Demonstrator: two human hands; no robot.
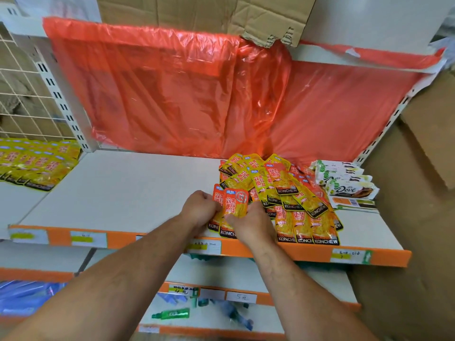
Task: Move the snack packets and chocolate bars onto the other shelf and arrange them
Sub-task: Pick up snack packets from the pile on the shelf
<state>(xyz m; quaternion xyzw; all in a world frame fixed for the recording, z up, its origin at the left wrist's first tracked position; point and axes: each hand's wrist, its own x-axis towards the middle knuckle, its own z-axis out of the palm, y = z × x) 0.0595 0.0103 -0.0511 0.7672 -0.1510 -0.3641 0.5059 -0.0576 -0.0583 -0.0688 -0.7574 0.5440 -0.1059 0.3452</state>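
Gripping a small bundle of orange packets (234, 205) with the left hand (200, 207), fingers curled tight on its left edge. Pinching the same bundle from the right side with the right hand (251, 223), thumb pressed on the front face, other fingers hidden behind.

Held low over the front part of the shelf (123, 188), lower ends close to the orange front strip (307, 252) with its paper price labels (349, 255); touching the board or not, cannot tell.

Below the forearms, on a lower shelf (320, 281), a green tube (172, 313) lying flat, near some blue wrapped goods (234, 313) too blurred to name.

Just right of the hands, touching the bundle, a loose pile of snack packets (290, 190), yellow and orange, overlapping like a fan, the front row reaching the shelf edge.

Farther right, just beside the pile, a short stack of chocolate bars (349, 189) in white and green wrappers, near the right upright (384, 134).

Well apart on the left, on the neighbouring shelf (19, 205), more yellow packets (37, 166) laid in neat overlapping rows.

Behind all this, hanging down at the back, a wrinkled red plastic sheet (172, 94). Highest and farthest, torn brown cardboard (197, 13) above the sheet.
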